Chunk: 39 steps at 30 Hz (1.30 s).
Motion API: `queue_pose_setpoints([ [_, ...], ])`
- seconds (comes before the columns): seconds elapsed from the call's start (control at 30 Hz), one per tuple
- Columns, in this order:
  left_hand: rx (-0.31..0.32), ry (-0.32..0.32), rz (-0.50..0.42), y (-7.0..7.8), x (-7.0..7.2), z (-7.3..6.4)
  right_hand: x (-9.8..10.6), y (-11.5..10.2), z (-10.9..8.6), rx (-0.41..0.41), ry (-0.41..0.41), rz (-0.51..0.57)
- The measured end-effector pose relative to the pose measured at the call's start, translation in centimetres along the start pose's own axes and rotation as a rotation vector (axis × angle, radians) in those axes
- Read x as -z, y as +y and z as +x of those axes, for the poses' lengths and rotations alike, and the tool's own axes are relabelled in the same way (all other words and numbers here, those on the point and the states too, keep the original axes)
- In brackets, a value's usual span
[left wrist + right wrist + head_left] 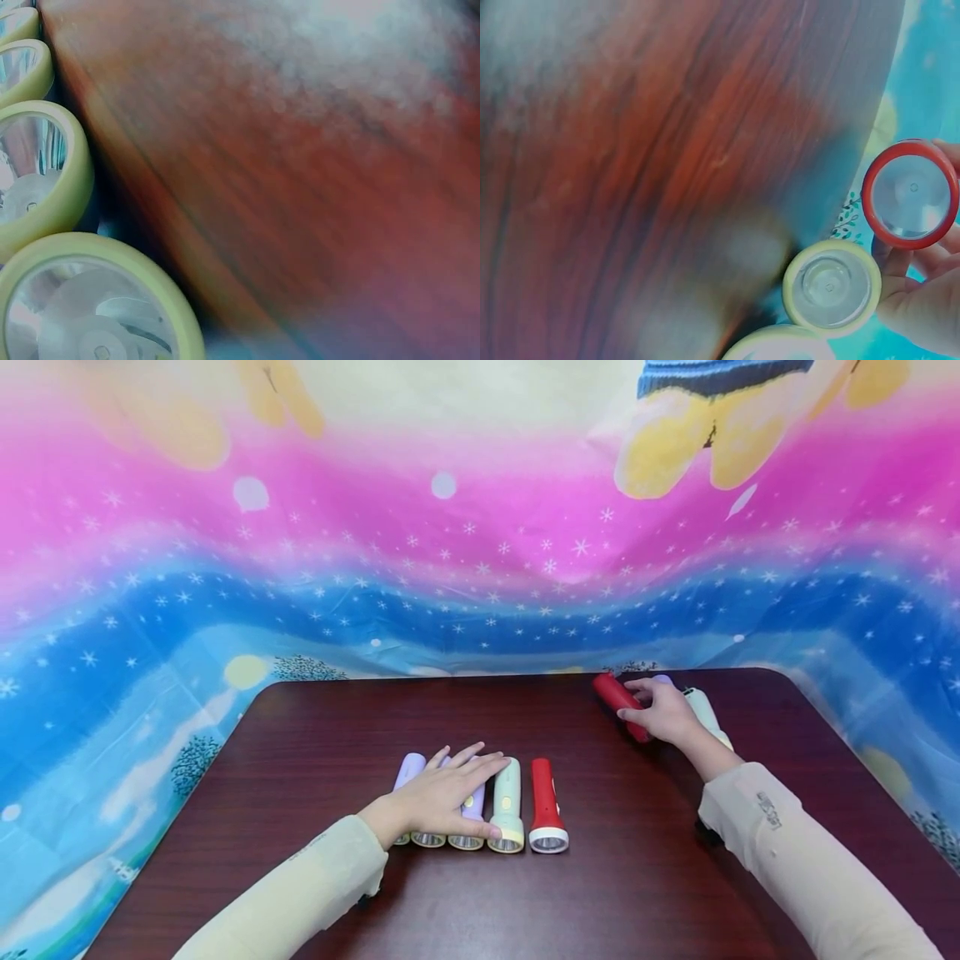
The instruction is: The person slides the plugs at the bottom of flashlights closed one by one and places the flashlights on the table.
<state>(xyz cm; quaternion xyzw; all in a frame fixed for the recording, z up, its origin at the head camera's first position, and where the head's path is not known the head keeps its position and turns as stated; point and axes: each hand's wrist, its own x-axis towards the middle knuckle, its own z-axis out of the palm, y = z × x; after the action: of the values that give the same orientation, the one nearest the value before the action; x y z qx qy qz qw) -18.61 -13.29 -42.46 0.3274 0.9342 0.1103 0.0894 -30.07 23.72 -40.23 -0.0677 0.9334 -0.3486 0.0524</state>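
A red flashlight is gripped between the thumb and fingers of my right hand at the far right of the table; in the right wrist view its red-rimmed lens faces the camera. Beside that hand lie a pale green flashlight and a mostly hidden purple flashlight. My left hand rests with spread, straight fingers over a row of flashlights. Purple flashlights are partly covered by it, and its fingertips and thumb touch a pale green flashlight. A red flashlight with a white rim ends the row.
The dark wooden table has rounded far corners. A colourful printed cloth hangs behind it and along both sides. In the left wrist view, yellow-rimmed lenses line up along the left edge.
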Motion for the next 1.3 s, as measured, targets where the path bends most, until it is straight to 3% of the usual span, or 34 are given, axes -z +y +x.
queue_pose_setpoints([
  [0.37, 0.0, 0.003, -0.007, 0.1, -0.1, 0.0, 0.3, -0.7, -1.9, 0.025, 0.074, 0.109],
  [0.57, 0.001, 0.005, 0.001, 0.1, -0.2, 0.0, 0.2, -1.3, -2.8, 0.016, 0.08, 0.171],
  [0.87, -0.002, 0.002, 0.001, 0.0, -0.2, 0.1, -0.7, -2.2, -3.9, 0.067, 0.095, 0.229],
  [1.3, 0.013, -0.001, -0.001, 0.1, 0.1, 0.0, -1.8, -4.4, -5.5, 0.048, 0.092, 0.271],
])
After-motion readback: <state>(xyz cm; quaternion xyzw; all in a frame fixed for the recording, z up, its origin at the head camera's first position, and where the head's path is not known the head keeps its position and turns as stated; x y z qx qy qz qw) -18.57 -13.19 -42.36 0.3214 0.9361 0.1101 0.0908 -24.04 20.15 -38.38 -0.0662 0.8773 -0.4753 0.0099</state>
